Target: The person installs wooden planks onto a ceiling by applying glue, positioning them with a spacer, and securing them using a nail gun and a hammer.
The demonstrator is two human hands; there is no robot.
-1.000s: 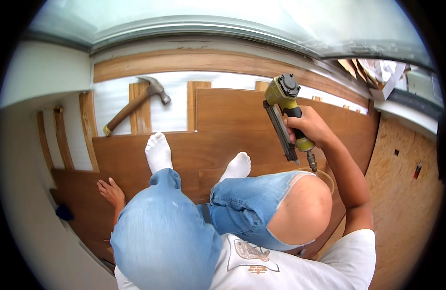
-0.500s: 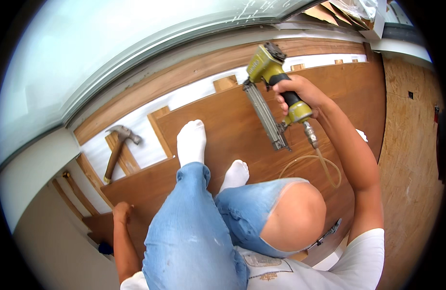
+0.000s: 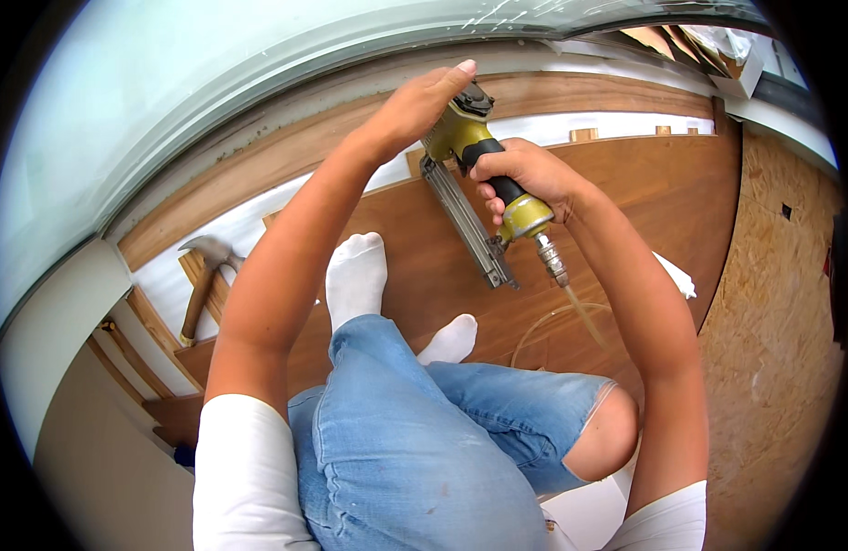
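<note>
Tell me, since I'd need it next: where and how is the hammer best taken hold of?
Grip the hammer by its wooden handle, near the low free end, coming from above. It lies flat on the strips left of the left arm, steel head at the top, handle bare and untouched.

Both arms rise from the lower edge of the frame toward its upper middle. The left hand point(image 3: 415, 106) lies flat, palm down, fingers together and stretched toward the upper right, the wrist straight and the forearm running long down to a white sleeve at the lower left. The right hand point(image 3: 525, 174) is closed in a fist-like grip, knuckles up, its forearm slanting down to the lower right, elbow bent slightly.
</note>
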